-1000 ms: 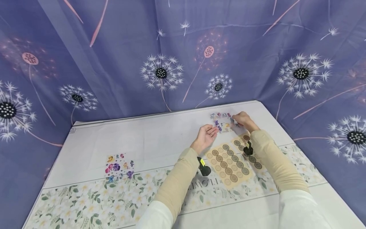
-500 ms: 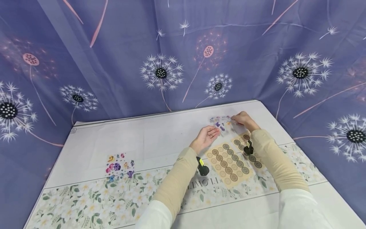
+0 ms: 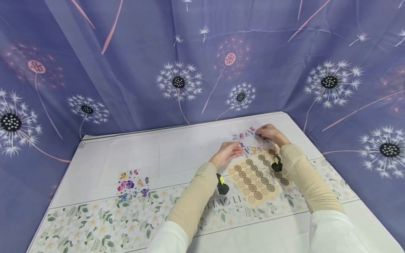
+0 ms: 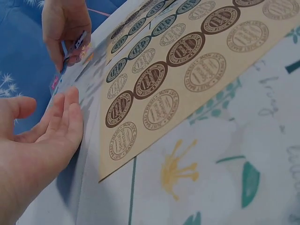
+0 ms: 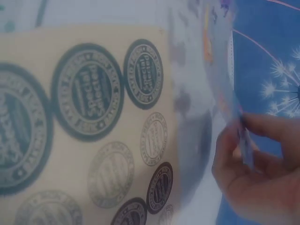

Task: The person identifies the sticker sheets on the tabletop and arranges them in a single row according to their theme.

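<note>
My right hand [image 3: 269, 133] pinches the edge of a clear sticker sheet [image 3: 254, 149] with small colourful cartoon figures, held up near the back right of the table. In the right wrist view the sheet [image 5: 218, 79] stands nearly edge-on between thumb and fingers, its shadow falling on the white cloth. My left hand [image 3: 227, 153] is at the sheet's left side in the head view. Seen from the left wrist, that hand [image 4: 44, 136] is palm up with loosely bent fingers and nothing between them, apart from the sheet [image 4: 75, 49].
Two tan sheets of round labels lie below the hands, a nearer one [image 3: 253, 182] and one [image 3: 284, 176] partly under the right forearm. Another clear sticker sheet [image 3: 133, 184] lies at the left of the table [image 3: 177, 151]. A dandelion-patterned curtain [image 3: 133, 70] hangs behind.
The held sticker sheet swings and tilts in my right hand, its face turning and flattening into view. My left hand shifts slightly and its palm turns over a little.
</note>
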Demonstrator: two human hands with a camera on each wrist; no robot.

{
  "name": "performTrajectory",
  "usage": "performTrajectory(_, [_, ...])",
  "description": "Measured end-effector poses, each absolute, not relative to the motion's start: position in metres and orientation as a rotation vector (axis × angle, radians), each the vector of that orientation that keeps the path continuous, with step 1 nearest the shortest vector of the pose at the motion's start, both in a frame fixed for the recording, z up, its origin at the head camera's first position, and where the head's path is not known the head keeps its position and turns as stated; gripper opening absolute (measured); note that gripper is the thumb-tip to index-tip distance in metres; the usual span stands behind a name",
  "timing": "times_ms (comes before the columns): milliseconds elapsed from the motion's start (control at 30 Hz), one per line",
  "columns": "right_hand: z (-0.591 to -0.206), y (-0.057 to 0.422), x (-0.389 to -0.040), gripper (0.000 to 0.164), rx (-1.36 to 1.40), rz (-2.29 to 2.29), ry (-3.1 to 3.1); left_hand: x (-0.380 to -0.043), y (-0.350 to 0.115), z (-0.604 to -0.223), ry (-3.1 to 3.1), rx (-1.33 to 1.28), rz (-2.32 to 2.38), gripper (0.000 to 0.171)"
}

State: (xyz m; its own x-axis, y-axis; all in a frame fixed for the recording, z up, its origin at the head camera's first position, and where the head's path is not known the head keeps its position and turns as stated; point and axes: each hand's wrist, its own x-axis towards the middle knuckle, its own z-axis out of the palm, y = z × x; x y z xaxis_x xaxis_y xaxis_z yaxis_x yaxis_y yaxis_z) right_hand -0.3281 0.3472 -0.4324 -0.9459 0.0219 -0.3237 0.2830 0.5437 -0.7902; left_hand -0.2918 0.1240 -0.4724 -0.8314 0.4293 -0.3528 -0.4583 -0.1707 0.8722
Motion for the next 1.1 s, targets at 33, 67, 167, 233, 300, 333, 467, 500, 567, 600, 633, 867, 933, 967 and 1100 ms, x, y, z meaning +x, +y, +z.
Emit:
performTrajectory(33, [-0.432, 0.347, -0.327, 0.029, 0.241, -1.353, 2.501, -0.291, 0.124, -0.473, 1.545, -0.031, 2.037, 0.034])
performTrajectory(67, [-0.432, 0.348, -0.326, 0.03, 0.225, -1.348, 2.494, -0.291, 0.125, -0.473, 1.554, -0.031, 2.036, 0.034])
performTrajectory(167, [-0.431, 0.348, -0.325, 0.035, 0.172, -1.357, 2.441, -0.291, 0.125, -0.474, 1.571, -0.037, 2.046, 0.033])
performTrajectory(233, [-0.431, 0.348, -0.324, 0.039, 0.137, -1.374, 2.392, -0.29, 0.126, -0.475, 1.585, -0.041, 2.052, 0.033])
performTrajectory(300, [-0.432, 0.349, -0.324, 0.041, 0.111, -1.395, 2.346, -0.29, 0.126, -0.475, 1.595, -0.052, 2.059, 0.033])
performTrajectory(333, [-0.432, 0.349, -0.324, 0.042, 0.099, -1.405, 2.326, -0.289, 0.126, -0.475, 1.596, -0.061, 2.066, 0.033])
performTrajectory(467, [-0.434, 0.352, -0.324, 0.043, 0.065, -1.437, 2.273, -0.287, 0.124, -0.473, 1.599, -0.109, 2.093, 0.032])
performTrajectory(500, [-0.435, 0.352, -0.325, 0.043, 0.056, -1.44, 2.264, -0.286, 0.124, -0.473, 1.599, -0.122, 2.102, 0.032])
performTrajectory(567, [-0.436, 0.352, -0.325, 0.042, 0.05, -1.449, 2.243, -0.285, 0.123, -0.472, 1.607, -0.14, 2.117, 0.032])
performTrajectory(600, [-0.437, 0.352, -0.326, 0.041, 0.048, -1.45, 2.235, -0.285, 0.123, -0.472, 1.612, -0.148, 2.126, 0.032])
performTrajectory(633, [-0.437, 0.352, -0.326, 0.04, 0.043, -1.448, 2.23, -0.285, 0.123, -0.472, 1.618, -0.152, 2.134, 0.031])
performTrajectory(867, [-0.434, 0.349, -0.324, 0.039, 0.008, -1.436, 2.232, -0.284, 0.122, -0.472, 1.68, -0.171, 2.146, 0.026])
performTrajectory(933, [-0.428, 0.347, -0.321, 0.038, 0.007, -1.449, 2.214, -0.283, 0.121, -0.471, 1.696, -0.171, 2.144, 0.024])
performTrajectory(967, [-0.425, 0.345, -0.319, 0.038, 0.011, -1.457, 2.204, -0.28, 0.12, -0.468, 1.696, -0.175, 2.142, 0.025])
performTrajectory(1100, [-0.424, 0.343, -0.318, 0.036, 0.027, -1.485, 2.186, -0.279, 0.117, -0.465, 1.7, -0.18, 2.126, 0.025])
